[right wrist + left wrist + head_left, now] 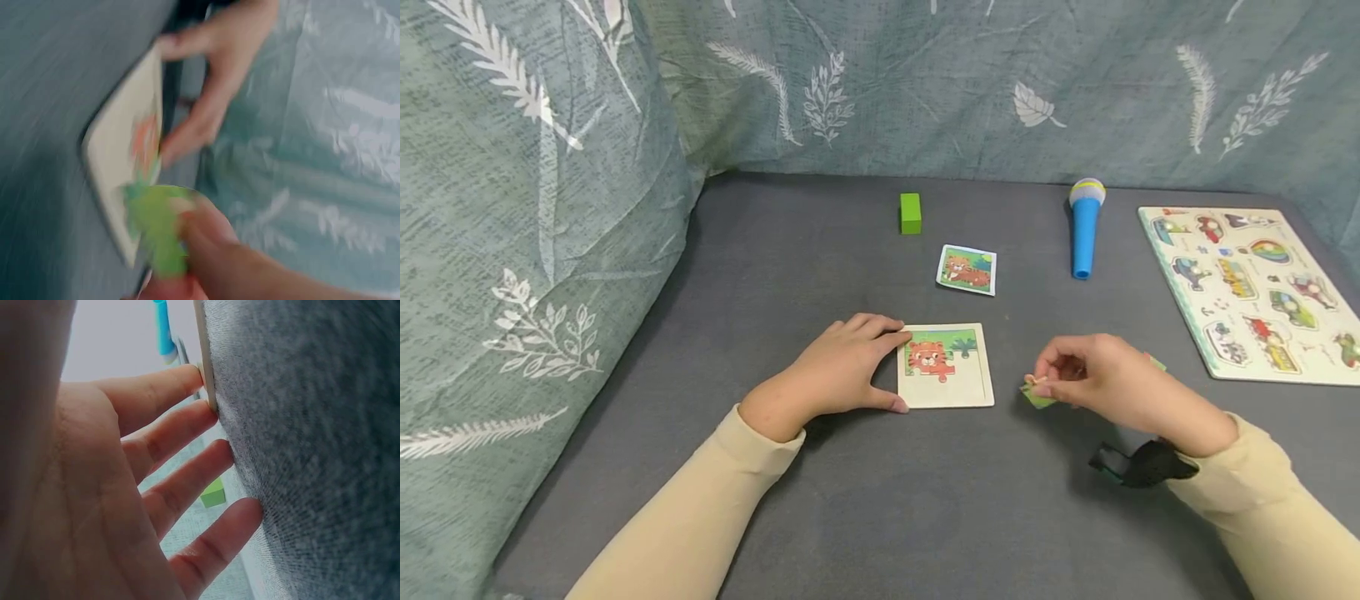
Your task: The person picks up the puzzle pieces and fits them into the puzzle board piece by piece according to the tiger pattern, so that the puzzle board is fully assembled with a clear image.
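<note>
A cream puzzle board (953, 387) lies on the table, with a partly filled tiger picture in its recess. My left hand (842, 362) rests at its left side, thumb at the near corner and fingertips along the edge; in the left wrist view the fingers (187, 481) are spread and nearly straight. To the right of the board, my right hand (1105, 379) pinches a green puzzle piece (1037, 397) between thumb and fingers. The right wrist view shows this piece (156, 225) blurred, overlapping the board. Another small piece (1156, 362) shows partly behind the right hand.
Beyond the board lie a square tiger picture card (967, 270) and a green block (910, 213). A blue toy microphone (1084, 229) lies farther right. At the right edge is a large picture board (1262, 292) with vehicle shapes. Patterned cloth (925, 92) hangs behind the table.
</note>
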The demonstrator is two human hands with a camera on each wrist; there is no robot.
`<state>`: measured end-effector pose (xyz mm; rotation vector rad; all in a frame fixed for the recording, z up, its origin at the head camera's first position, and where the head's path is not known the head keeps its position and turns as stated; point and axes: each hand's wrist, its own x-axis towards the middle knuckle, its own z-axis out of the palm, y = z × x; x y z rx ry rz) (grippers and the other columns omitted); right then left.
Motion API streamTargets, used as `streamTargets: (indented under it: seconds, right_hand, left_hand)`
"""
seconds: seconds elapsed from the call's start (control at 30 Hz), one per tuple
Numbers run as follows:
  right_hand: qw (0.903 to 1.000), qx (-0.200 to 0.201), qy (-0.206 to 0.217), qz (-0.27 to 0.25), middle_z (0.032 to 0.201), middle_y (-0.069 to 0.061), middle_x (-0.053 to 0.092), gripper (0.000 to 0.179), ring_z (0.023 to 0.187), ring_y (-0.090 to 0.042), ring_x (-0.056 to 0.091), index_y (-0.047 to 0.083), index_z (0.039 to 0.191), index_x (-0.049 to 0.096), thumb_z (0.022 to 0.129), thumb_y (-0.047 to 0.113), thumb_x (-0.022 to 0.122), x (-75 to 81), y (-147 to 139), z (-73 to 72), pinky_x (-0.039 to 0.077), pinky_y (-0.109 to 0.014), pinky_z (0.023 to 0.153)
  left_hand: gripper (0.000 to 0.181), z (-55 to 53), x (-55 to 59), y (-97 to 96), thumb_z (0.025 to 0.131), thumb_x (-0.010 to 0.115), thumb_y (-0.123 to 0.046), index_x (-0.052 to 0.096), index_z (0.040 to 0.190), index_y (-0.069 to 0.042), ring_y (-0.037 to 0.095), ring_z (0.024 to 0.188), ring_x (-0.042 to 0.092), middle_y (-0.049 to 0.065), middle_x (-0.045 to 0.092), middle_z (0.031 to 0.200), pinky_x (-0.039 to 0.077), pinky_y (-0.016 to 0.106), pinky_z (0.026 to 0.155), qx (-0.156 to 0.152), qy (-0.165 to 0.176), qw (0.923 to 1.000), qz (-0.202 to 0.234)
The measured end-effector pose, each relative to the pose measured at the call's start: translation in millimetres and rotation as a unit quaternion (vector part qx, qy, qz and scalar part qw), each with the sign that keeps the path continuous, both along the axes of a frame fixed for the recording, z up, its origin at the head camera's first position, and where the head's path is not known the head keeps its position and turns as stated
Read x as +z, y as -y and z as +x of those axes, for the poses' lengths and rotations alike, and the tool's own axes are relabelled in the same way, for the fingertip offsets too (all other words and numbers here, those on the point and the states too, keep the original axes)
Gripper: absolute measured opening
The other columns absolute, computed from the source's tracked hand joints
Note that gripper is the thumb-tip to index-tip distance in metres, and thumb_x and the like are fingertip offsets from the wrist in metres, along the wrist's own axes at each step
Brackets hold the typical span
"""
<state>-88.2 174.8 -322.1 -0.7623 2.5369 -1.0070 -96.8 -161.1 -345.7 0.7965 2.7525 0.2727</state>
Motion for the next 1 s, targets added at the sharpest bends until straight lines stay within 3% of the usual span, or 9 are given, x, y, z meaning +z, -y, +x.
streamTargets:
  seconds: [0.13,0.3,0.43,0.53,0.63,0.7,0.8,0.9,1.0]
  right_hand:
    - [0.9980,-0.023,0.035,-0.047,0.080,0.003,0.069,0.012,0.069,-0.013,0.064,0.009,0.092,0.069,0.093,0.007,0.080,-4.4,41,-5.6,0.052,-0.027,0.062]
    - [0.9961,-0.011,0.048,-0.073,0.083,-0.001,0.070,0.016,0.069,-0.014,0.066,0.006,0.093,0.064,0.093,0.004,0.080,-19.0,78,-11.0,0.056,-0.029,0.064]
    - [0.9982,0.003,-0.018,-0.057,0.077,0.005,0.066,0.019,0.068,-0.009,0.062,0.010,0.087,0.065,0.090,0.007,0.083,-28.9,99,-9.8,0.052,-0.027,0.062]
    - [0.9928,0.014,-0.117,-0.020,0.080,0.006,0.062,0.019,0.070,-0.009,0.059,0.013,0.085,0.068,0.087,0.009,0.087,-32.4,106,-2.7,0.051,-0.029,0.064]
    - [0.9738,0.046,-0.221,0.027,0.093,0.003,0.067,0.015,0.083,-0.016,0.063,0.011,0.092,0.076,0.085,0.010,0.089,-30.4,105,9.9,0.055,-0.035,0.075]
    - [0.9585,0.079,-0.268,0.055,0.107,0.000,0.072,0.020,0.096,-0.020,0.065,0.009,0.102,0.079,0.085,0.013,0.090,-29.3,104,19.3,0.055,-0.039,0.082]
    - [0.9470,0.120,-0.285,0.085,0.124,-0.001,0.072,0.031,0.113,-0.026,0.064,0.008,0.115,0.079,0.088,0.019,0.088,-30.0,102,28.0,0.053,-0.046,0.091]
    - [0.9475,0.132,-0.277,0.090,0.133,-0.003,0.069,0.037,0.124,-0.030,0.061,0.008,0.121,0.078,0.089,0.023,0.087,-32.5,100,29.0,0.051,-0.050,0.099]
    - [0.9491,0.122,-0.276,0.090,0.134,-0.006,0.068,0.034,0.124,-0.031,0.060,0.012,0.121,0.079,0.089,0.022,0.087,-33.3,97,28.0,0.051,-0.052,0.101]
  left_hand:
    - [0.097,0.2,-0.8,1.4,0.085,0.083,-0.059,0.044,0.160,-0.013,0.027,0.150,0.034,0.006,0.040,0.162,0.032,0.053,0.118,-0.001,0.003,1.0000,0.000]
    - [0.096,-0.5,-1.3,1.2,0.085,0.081,-0.061,0.044,0.161,-0.014,0.025,0.150,0.033,0.005,0.040,0.163,0.032,0.053,0.118,-0.001,0.007,1.0000,-0.002]
    - [0.095,0.0,-1.1,2.3,0.085,0.082,-0.060,0.045,0.160,-0.014,0.025,0.150,0.034,0.004,0.041,0.162,0.034,0.052,0.117,0.001,0.002,1.0000,-0.005]
    - [0.095,1.1,-1.2,2.8,0.085,0.081,-0.061,0.046,0.160,-0.014,0.025,0.149,0.034,0.005,0.042,0.161,0.034,0.052,0.117,0.000,0.002,1.0000,-0.004]
    - [0.095,1.3,-0.6,1.9,0.085,0.081,-0.061,0.046,0.160,-0.014,0.026,0.149,0.034,0.005,0.042,0.161,0.033,0.053,0.117,-0.001,0.005,1.0000,-0.001]
    - [0.095,1.2,-0.6,2.4,0.085,0.081,-0.061,0.045,0.160,-0.015,0.026,0.150,0.034,0.004,0.041,0.162,0.032,0.053,0.118,0.000,0.007,1.0000,-0.003]
    - [0.096,0.9,0.2,3.9,0.085,0.081,-0.062,0.045,0.160,-0.015,0.026,0.150,0.034,0.004,0.041,0.162,0.032,0.052,0.118,0.002,0.005,0.9999,-0.010]
    - [0.096,0.6,0.8,3.7,0.085,0.081,-0.062,0.046,0.160,-0.014,0.026,0.149,0.034,0.005,0.042,0.161,0.033,0.052,0.117,0.001,0.001,0.9999,-0.011]
    - [0.095,0.9,1.0,2.8,0.085,0.082,-0.061,0.046,0.159,-0.014,0.027,0.149,0.035,0.006,0.043,0.161,0.034,0.053,0.117,-0.002,0.001,1.0000,-0.007]
